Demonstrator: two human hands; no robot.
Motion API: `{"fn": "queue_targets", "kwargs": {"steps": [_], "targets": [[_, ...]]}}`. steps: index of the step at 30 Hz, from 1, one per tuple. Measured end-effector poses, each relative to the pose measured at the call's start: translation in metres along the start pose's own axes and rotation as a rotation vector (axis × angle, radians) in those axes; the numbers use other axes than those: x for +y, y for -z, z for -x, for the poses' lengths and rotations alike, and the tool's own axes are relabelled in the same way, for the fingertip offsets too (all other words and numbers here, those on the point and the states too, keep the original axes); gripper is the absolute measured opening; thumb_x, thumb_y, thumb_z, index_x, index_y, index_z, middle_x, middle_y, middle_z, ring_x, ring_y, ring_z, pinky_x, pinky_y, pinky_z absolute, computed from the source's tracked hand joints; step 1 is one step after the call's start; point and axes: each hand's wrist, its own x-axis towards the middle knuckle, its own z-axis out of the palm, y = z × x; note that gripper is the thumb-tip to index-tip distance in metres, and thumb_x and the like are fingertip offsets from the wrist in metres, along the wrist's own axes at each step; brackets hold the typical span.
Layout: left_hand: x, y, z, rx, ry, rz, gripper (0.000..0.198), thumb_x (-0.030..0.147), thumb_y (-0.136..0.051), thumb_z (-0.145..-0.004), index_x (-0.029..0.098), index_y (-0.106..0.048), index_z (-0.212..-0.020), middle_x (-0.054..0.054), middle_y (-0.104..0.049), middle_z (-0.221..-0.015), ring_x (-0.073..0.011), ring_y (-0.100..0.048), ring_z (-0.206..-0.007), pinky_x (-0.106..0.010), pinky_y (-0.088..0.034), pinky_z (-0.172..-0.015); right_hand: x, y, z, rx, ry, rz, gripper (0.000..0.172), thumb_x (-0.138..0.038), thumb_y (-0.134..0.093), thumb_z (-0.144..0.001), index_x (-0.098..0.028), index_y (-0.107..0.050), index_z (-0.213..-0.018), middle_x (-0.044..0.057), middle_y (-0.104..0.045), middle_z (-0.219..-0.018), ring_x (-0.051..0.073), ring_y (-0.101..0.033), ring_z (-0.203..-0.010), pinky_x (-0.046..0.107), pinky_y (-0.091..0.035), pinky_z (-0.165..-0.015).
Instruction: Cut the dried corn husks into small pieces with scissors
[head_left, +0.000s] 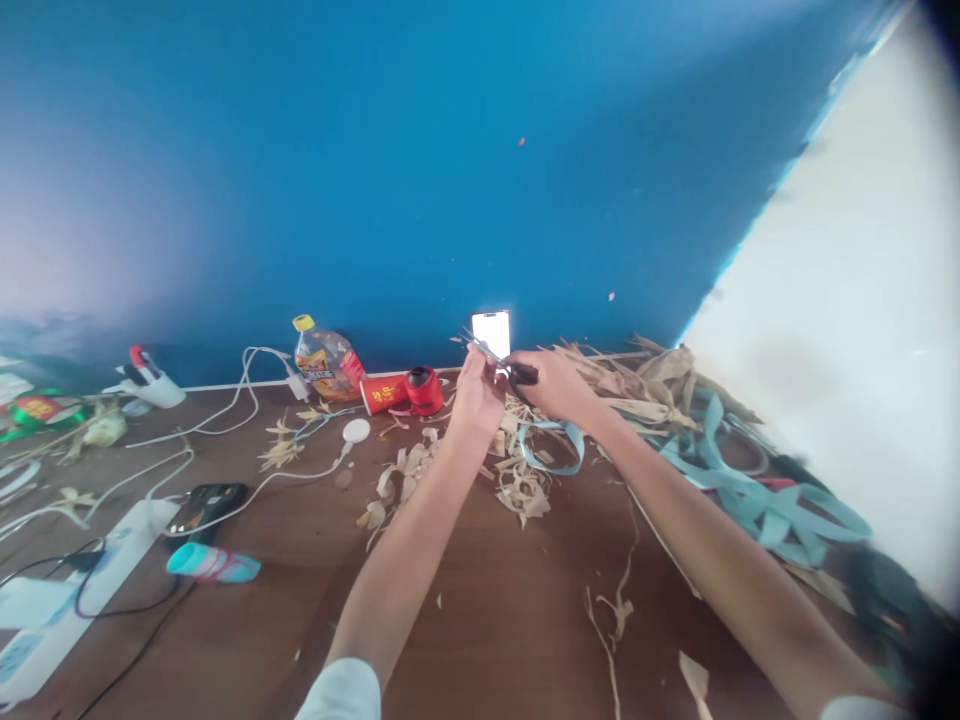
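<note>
My right hand (556, 384) is closed around the dark handles of a pair of scissors (524, 373), whose pale blades point left. Close beside it, my left hand (480, 392) has its fingers pinched together near the blades. Thin dark strands stick out past those fingertips, but what the left hand pinches is too small and blurred to name. Behind both hands a phone (492, 327) with a bright white screen leans upright against the blue wall. Below them on the brown table lie curled tan husk-like scraps (523, 490) and a loop of light blue ribbon (571, 450).
More dried strips (660, 385) and tangled blue ribbon (780, 510) lie at the right. At left are a plastic bottle (324, 365), a red cup (384, 393), a red tape roll (425, 391), a white charging puck (356, 431), cables, and a power strip (97, 600).
</note>
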Motion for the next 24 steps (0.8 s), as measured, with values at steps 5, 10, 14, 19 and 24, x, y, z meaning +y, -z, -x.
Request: {"fn": "queue_targets", "kwargs": {"steps": [5, 10, 14, 19, 24], "targets": [[0.008, -0.002, 0.002, -0.019, -0.020, -0.050, 0.023, 0.041, -0.055, -0.087, 0.019, -0.061, -0.087, 0.001, -0.057, -0.079, -0.0070, -0.051, -0.067, -0.019, -0.043, -0.065, 0.002, -0.017, 0.000, 0.130, 0.036, 0.052, 0.038, -0.021, -0.054, -0.071, -0.021, -0.065, -0.107, 0.004, -0.069, -0.079, 0.017, -0.057, -0.066, 0.024, -0.034, -0.061], [0.014, -0.013, 0.013, -0.023, -0.011, -0.011, 0.027, 0.039, -0.046, -0.093, 0.018, -0.061, -0.089, -0.003, -0.060, -0.089, -0.0094, -0.057, -0.082, -0.020, -0.045, -0.072, 0.010, -0.017, 0.002, 0.225, 0.102, 0.035, 0.038, -0.021, -0.053, -0.073, -0.019, -0.063, -0.109, 0.004, -0.068, -0.081, 0.016, -0.057, -0.069, 0.024, -0.036, -0.064], [0.017, -0.024, 0.025, -0.060, -0.031, -0.047, 0.019, 0.034, -0.051, -0.091, 0.019, -0.063, -0.091, -0.003, -0.062, -0.091, -0.0119, -0.059, -0.090, -0.021, -0.046, -0.075, 0.015, -0.013, 0.003, 0.263, 0.191, 0.054, 0.041, -0.019, -0.053, -0.073, -0.019, -0.063, -0.112, 0.003, -0.067, -0.080, 0.016, -0.057, -0.069, 0.024, -0.037, -0.067], [0.016, -0.028, 0.032, -0.158, -0.023, 0.099, 0.014, 0.027, -0.054, -0.090, 0.020, -0.065, -0.095, -0.004, -0.064, -0.094, -0.0137, -0.060, -0.092, -0.024, -0.048, -0.077, 0.018, -0.012, 0.003, 0.290, 0.218, 0.095, 0.044, -0.016, -0.052, -0.072, -0.020, -0.063, -0.115, 0.003, -0.068, -0.082, 0.015, -0.058, -0.070, 0.023, -0.038, -0.068], [0.013, -0.031, 0.035, -0.150, 0.050, 0.212, 0.020, 0.025, -0.052, -0.091, 0.020, -0.064, -0.106, -0.003, -0.063, -0.109, -0.0129, -0.059, -0.102, -0.023, -0.046, -0.088, 0.023, -0.018, 0.001, 0.379, 0.253, 0.144, 0.042, -0.014, -0.052, -0.073, -0.022, -0.065, -0.111, 0.002, -0.070, -0.081, 0.014, -0.060, -0.068, 0.022, -0.039, -0.064]]}}
